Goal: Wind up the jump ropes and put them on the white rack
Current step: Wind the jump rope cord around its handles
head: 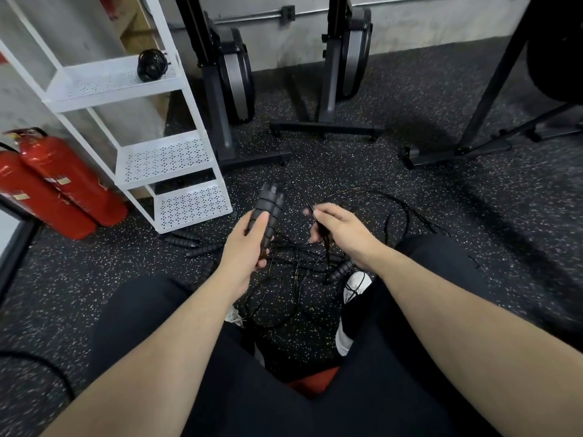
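Left hand grips paired handles; right hand pinches cord just beside. Tangle beneath my hands may snag winding, drag loose handles along. Rack up-left.

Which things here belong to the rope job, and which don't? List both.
Job: handles in left hand; cord in right hand; floor ropes; wound rope; white rack.
Not: fire extinguishers; rowing machines.

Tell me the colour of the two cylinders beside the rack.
Red, both fire extinguishers, seen in the head view, left of the white rack.
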Tool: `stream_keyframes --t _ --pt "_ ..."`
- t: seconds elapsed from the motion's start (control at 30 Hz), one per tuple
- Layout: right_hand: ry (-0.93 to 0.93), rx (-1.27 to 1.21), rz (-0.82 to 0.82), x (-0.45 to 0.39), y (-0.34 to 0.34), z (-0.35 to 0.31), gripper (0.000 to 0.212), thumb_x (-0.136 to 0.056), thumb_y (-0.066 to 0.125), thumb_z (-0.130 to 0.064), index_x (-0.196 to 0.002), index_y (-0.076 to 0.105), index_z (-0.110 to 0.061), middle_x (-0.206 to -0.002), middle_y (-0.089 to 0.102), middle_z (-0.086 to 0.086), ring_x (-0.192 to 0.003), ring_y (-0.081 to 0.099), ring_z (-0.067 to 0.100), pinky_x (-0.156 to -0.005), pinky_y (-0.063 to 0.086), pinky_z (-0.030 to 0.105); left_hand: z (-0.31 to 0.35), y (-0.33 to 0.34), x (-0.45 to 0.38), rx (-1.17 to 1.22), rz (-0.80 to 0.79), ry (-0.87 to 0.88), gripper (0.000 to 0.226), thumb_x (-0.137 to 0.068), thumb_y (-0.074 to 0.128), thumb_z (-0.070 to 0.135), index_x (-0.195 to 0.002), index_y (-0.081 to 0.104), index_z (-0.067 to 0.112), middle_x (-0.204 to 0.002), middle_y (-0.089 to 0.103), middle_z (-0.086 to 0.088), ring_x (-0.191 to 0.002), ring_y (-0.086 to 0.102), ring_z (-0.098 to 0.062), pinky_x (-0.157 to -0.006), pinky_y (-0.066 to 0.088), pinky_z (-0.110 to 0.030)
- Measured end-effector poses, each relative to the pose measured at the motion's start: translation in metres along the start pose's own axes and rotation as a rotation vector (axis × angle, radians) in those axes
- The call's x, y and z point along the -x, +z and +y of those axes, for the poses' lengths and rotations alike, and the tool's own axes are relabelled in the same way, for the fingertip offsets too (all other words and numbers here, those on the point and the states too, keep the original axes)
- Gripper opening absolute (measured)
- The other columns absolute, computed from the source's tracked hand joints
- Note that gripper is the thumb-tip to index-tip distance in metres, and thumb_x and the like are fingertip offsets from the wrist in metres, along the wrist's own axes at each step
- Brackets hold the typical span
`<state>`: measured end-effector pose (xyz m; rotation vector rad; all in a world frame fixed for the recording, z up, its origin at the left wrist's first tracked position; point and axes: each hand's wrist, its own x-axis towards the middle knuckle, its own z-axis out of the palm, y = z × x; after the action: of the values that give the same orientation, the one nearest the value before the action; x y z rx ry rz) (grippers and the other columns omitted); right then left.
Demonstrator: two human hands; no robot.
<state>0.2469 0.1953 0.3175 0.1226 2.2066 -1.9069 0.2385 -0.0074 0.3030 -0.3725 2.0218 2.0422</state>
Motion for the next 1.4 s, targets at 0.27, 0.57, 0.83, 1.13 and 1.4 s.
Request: stream_keyframes --t 0.27,0.57,0.83,1.13,1.4 --pt "0.052 0.041 -0.051 0.008 0.020 0.003 0.011 -0.110 0.039 -0.022 -0.116 0.048 -0.018 -0.071 0.057 0.003 -0.054 0.045 0.017 -0.055 0.042 0.032 0.001 0.011 -0.002 0.421 0.069 -0.231 0.041 -0.099 0.059 0.055 -0.130 0.058 0.028 -0.098 0.064 -0.010 -0.063 0.053 -0.016 -0.052 0.039 -0.026" --pt "-0.023 0.316 -0.378 0.022 0.044 0.002 0.047 -0.110 0.040 -0.023 -0.153 0.034 -0.041 -0.065 0.055 -0.012 -0.054 0.044 0.003 -0.057 0.040 0.018 -0.004 0.006 -0.002 0.528 0.018 -0.254 0.056 -0.082 0.078 0.047 -0.128 0.063 0.018 -0.097 0.069 -0.002 -0.087 0.065 -0.018 -0.087 0.057 -0.040" --pt "-0.084 0.495 -0.412 0.028 0.054 0.001 0.050 -0.110 0.036 -0.025 -0.158 0.026 -0.036 -0.080 0.055 -0.009 -0.063 0.046 -0.002 -0.062 0.039 0.011 -0.009 0.004 -0.006 0.565 0.039 -0.308 0.022 -0.097 0.062 0.008 -0.117 0.054 0.014 -0.104 0.070 -0.009 -0.082 0.064 -0.015 -0.056 0.057 -0.026" --pt "-0.025 0.533 -0.286 0.020 0.035 0.009 0.030 -0.102 0.052 -0.049 -0.085 0.066 -0.029 -0.062 0.053 -0.012 -0.055 0.046 0.008 -0.059 0.040 0.028 -0.004 0.000 -0.001 0.590 -0.038 -0.345 0.009 -0.096 0.053 0.008 -0.104 0.056 0.009 -0.084 0.065 -0.005 -0.081 0.072 -0.022 -0.080 0.058 -0.040" --pt "0.077 0.445 -0.433 0.013 0.012 0.013 0.036 -0.101 0.051 -0.054 -0.088 0.071 -0.027 -0.059 0.051 -0.015 -0.051 0.045 0.000 -0.057 0.036 0.018 0.007 -0.007 0.006 0.669 -0.158 -0.432 0.025 -0.092 0.052 0.006 -0.116 0.055 0.000 -0.088 0.066 -0.014 -0.088 0.072 -0.033 -0.072 0.063 -0.040"
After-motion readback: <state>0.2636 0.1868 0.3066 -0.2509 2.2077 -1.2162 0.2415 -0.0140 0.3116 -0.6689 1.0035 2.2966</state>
